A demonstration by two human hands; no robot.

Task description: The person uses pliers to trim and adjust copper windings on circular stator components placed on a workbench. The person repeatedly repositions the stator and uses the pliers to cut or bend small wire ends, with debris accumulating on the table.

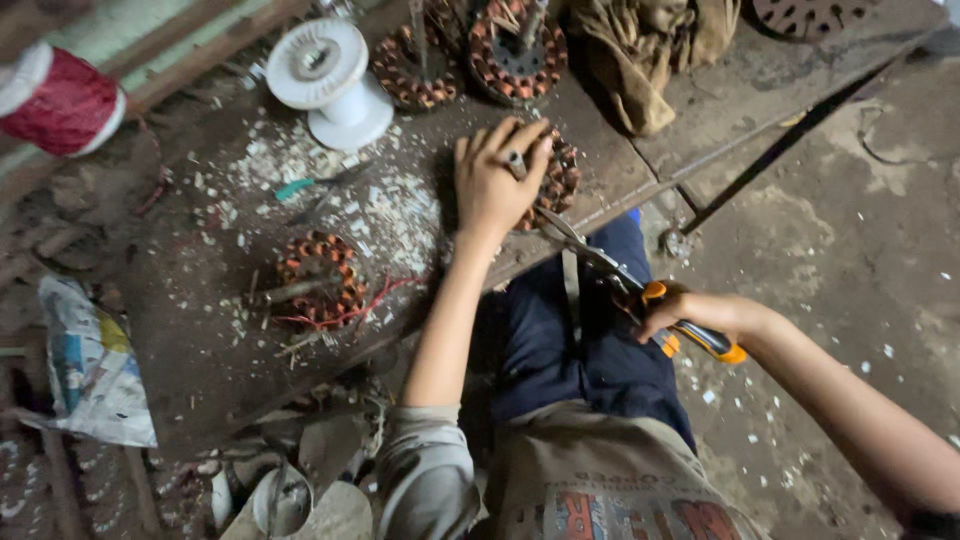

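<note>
Left hand [497, 180] sits palm-down, fingers spread, pressing on a copper-wound stator [553, 183] at the near edge of the table [200, 370]. Right hand [700, 312] is wrapped around the orange-and-black handles of pliers [640, 290]; the metal jaws point up toward the stator's lower edge, tip just below the left hand. Can't tell if the jaws touch the winding.

Another wound stator [318, 280] lies further left on the table, loose red wire trailing off it, well apart from both hands. Two more stators [470, 55] sit at the far edge, next to a white empty spool [330, 80]. A red wire spool [60, 100] sits at the far left. A brown rag [640, 60] is bunched beyond the held stator. White scraps litter the tabletop.
</note>
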